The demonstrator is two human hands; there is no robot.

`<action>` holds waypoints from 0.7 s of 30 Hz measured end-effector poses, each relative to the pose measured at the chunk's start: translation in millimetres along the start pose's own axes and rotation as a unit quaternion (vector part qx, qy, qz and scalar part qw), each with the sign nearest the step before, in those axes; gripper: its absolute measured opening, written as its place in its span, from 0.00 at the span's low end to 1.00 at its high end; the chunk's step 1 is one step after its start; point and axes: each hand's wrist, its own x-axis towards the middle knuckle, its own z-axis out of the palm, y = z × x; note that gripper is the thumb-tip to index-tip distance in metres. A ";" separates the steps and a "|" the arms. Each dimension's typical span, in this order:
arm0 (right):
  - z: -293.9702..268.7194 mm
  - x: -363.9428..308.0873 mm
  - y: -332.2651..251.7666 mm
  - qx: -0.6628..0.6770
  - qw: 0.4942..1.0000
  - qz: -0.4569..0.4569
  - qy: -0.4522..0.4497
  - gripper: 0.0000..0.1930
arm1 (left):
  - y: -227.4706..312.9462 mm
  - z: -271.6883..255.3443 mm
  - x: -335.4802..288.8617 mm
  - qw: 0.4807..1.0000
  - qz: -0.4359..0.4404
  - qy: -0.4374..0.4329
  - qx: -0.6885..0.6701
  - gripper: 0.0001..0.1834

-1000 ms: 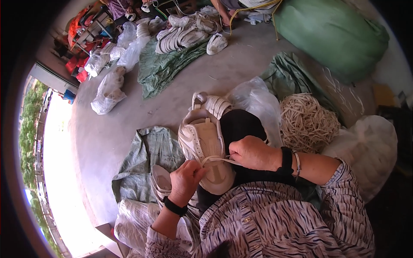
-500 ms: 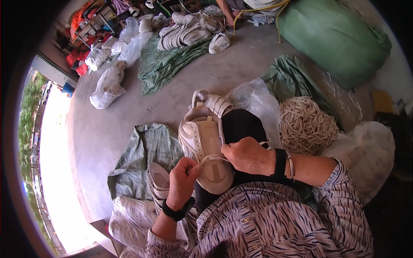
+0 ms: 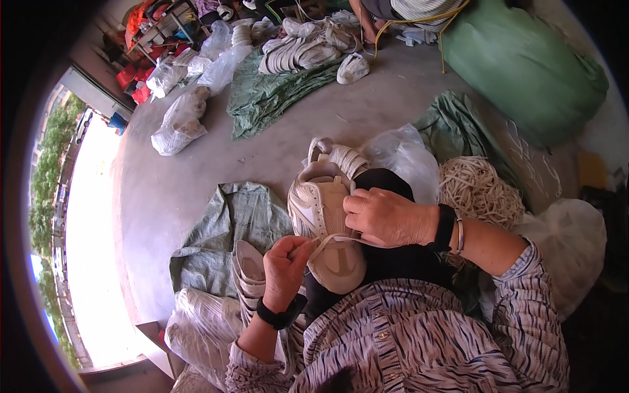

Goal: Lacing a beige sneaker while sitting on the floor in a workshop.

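Note:
A beige and white sneaker (image 3: 341,266) rests on my lap with its toe toward me. A pale flat shoelace (image 3: 333,237) crosses its front, at the lower end of the eyelet rows. My left hand (image 3: 286,268) is closed, pinching one part of the lace between thumb and forefinger beside the toe. Over the right eyelet edge, my right hand (image 3: 386,216) has its fingers curled; the lace runs under it, and its fingertips are partly hidden. More nested sneakers (image 3: 251,262) sit by my left wrist.
A heap of loose laces (image 3: 481,190) and a clear bag (image 3: 563,245) lie at my right. Green sheeting (image 3: 223,223) covers floor at left. Farther off are stacked shoes (image 3: 301,52), a big green sack (image 3: 524,72), a white bag (image 3: 180,124) and a person's foot (image 3: 370,33).
My right hand has moved up along the sneaker's eyelet edge, drawing the lace out beneath it. The left hand keeps its pinch. The whole view has shifted slightly.

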 end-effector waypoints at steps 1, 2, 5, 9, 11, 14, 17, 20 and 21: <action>-2.3 0.4 0.5 0.004 0.999 -0.013 -0.030 0.07 | -0.3 0.9 -0.5 1.000 -0.002 0.003 -0.011 0.06; -0.4 -0.3 1.0 0.005 0.999 -0.014 -0.031 0.07 | -1.8 2.0 -0.2 1.000 -0.003 0.005 -0.011 0.06; 4.3 -1.2 7.2 0.011 0.999 -0.014 -0.029 0.09 | -0.5 4.9 6.1 0.997 0.030 0.015 0.063 0.07; 2.3 -1.9 9.4 0.026 0.999 -0.033 -0.015 0.09 | 6.4 6.5 12.5 0.997 0.017 0.003 0.075 0.09; 1.7 -0.9 9.4 0.031 0.999 -0.035 -0.020 0.09 | 9.9 6.2 13.5 0.998 0.014 0.001 0.065 0.10; -1.2 -0.3 9.9 0.034 0.998 -0.037 -0.034 0.09 | 21.4 7.6 13.8 0.986 0.063 0.015 0.153 0.09; -1.2 1.4 11.8 0.047 0.997 -0.046 -0.033 0.08 | 26.5 10.5 17.7 0.944 0.168 0.032 0.281 0.06; -4.8 4.4 10.6 0.049 0.997 -0.042 -0.040 0.06 | 51.3 9.7 27.5 0.819 0.276 -0.081 0.497 0.06; -3.5 2.7 12.6 0.042 0.997 -0.038 -0.050 0.06 | 57.1 8.6 32.5 0.817 0.284 -0.074 0.497 0.06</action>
